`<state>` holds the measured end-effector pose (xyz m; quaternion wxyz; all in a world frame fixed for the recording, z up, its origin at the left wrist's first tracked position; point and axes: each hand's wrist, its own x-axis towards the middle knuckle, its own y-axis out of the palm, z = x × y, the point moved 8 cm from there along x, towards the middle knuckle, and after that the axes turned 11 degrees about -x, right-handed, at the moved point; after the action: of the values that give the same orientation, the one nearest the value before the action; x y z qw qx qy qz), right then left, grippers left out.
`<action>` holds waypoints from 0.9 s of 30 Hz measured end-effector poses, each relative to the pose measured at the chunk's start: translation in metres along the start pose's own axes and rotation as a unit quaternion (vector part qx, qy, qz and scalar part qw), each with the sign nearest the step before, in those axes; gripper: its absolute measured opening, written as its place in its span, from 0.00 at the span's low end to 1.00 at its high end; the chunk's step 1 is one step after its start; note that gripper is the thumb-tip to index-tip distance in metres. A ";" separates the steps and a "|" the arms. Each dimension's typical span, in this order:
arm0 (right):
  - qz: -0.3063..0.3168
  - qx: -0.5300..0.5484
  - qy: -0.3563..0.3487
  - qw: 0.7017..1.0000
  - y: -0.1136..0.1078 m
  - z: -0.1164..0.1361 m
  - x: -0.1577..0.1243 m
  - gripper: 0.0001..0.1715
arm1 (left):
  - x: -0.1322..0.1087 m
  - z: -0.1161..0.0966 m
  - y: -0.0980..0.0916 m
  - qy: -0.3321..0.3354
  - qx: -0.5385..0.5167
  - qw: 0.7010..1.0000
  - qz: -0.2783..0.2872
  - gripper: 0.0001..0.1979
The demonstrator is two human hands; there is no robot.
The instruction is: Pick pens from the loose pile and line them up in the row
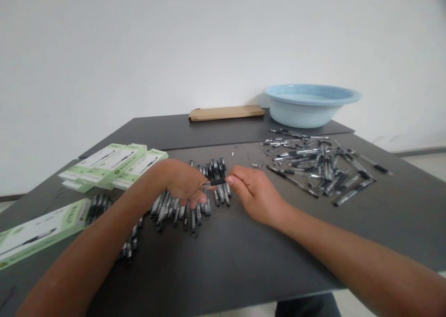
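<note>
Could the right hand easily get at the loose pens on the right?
Probably yes: the loose pens lie off to its side with nothing standing between, though the right hand is pinching another pen.

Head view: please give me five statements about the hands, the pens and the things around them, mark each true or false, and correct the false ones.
1. The left hand and the right hand are both on one pen. True.
2. The basin stands at the near left corner. False: the light blue basin stands at the far right, near the wall.
3. Green and white boxes lie on the left side of the dark table. True.
4. The brown cardboard lies inside the basin. False: the brown cardboard lies on the table, left of the basin.
5. Loose pens lie scattered on the right side of the table. True.
</note>
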<state>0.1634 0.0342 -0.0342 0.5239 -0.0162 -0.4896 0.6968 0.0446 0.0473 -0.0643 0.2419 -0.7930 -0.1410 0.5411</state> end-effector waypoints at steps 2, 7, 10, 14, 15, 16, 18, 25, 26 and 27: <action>-0.005 -0.042 -0.043 0.998 -0.004 0.007 -0.001 0.17 | -0.002 -0.002 0.001 0.002 0.000 1.000 0.002 0.12; 0.025 -0.075 -0.106 0.991 -0.002 0.010 0.001 0.16 | -0.003 -0.004 0.004 0.016 0.003 1.000 0.009 0.13; 0.060 -0.083 -0.121 0.987 0.000 0.006 0.001 0.09 | 0.000 -0.001 0.003 0.017 0.002 1.000 0.002 0.14; 0.067 -0.122 -0.133 0.981 -0.002 0.002 0.001 0.08 | 0.002 0.002 0.003 0.013 -0.009 1.000 0.000 0.15; 0.062 -0.130 -0.133 0.981 -0.003 0.001 0.001 0.08 | 0.003 0.003 0.003 0.007 -0.009 1.000 0.002 0.15; 0.057 -0.138 -0.134 0.980 -0.004 0.001 0.001 0.08 | 0.003 0.003 0.003 0.001 -0.009 1.000 0.005 0.15; 0.051 -0.150 -0.143 0.977 -0.004 0.001 0.000 0.08 | 0.003 0.004 0.004 -0.009 -0.008 1.000 0.009 0.14; 0.062 -0.165 -0.149 0.973 -0.003 0.002 0.001 0.13 | 0.003 -0.001 0.004 0.006 0.007 1.000 0.004 0.11; 0.072 -0.163 -0.148 0.973 -0.003 0.003 0.001 0.14 | 0.002 -0.001 0.005 0.008 0.010 1.000 0.002 0.11; 0.078 -0.163 -0.147 0.972 -0.002 0.003 0.001 0.14 | 0.002 -0.002 0.005 0.009 0.012 1.000 0.001 0.11</action>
<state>0.1631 0.0328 -0.0312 0.3802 -0.0372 -0.6658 0.6409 0.0467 0.0439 -0.0683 0.2518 -0.7954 -0.1317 0.5354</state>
